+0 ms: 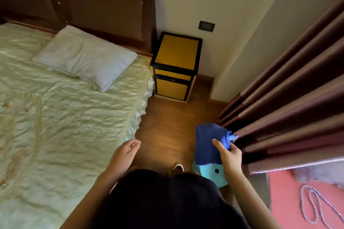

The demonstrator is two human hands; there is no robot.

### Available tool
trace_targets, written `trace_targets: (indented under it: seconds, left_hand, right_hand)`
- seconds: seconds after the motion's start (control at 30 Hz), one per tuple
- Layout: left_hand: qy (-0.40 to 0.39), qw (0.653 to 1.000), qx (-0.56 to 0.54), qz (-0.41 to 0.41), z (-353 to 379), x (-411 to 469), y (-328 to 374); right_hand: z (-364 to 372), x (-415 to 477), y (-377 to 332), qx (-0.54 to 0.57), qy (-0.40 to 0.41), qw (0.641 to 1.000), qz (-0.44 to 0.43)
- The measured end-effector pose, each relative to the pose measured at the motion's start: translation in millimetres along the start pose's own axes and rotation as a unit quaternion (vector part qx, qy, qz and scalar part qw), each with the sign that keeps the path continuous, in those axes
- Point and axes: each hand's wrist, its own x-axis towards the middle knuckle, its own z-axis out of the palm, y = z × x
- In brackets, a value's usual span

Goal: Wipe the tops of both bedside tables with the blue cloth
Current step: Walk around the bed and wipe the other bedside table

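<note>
A blue cloth (pixel 209 143) hangs down in front of me, pinched at its upper right edge by my right hand (pixel 229 156). My left hand (pixel 126 151) floats beside the bed's edge with loosely curled fingers and nothing in it. One bedside table (pixel 176 52), yellow with black trim and a bare top, stands ahead against the wall, between the bed and the curtain. It is well beyond both hands. Only this one bedside table is in view.
A bed (pixel 65 108) with a pale quilt and a white pillow (pixel 85 57) fills the left. Brown curtains (pixel 290 89) hang on the right. A strip of wooden floor (pixel 167 126) runs between them toward the table. A light-blue item (pixel 210 173) lies by my feet.
</note>
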Motion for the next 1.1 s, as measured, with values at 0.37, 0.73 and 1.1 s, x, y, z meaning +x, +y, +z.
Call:
trace_targets:
  seconds: [0.37, 0.73, 1.1]
  left_hand:
    - [0.010, 1.000, -0.004, 0.004, -31, 207, 85]
    - [-0.066, 0.992, 0.085, 0.071, -85, 437, 187]
    - [-0.049, 0.994, 0.078, -0.057, -36, 601, 177]
  right_hand:
    - [117, 160, -122, 0.006, -0.035, 0.999, 0.017]
    - [222, 283, -225, 0.033, 0.031, 0.999, 0.026]
    - [348, 433, -256, 0.032, -0.021, 0.999, 0.009]
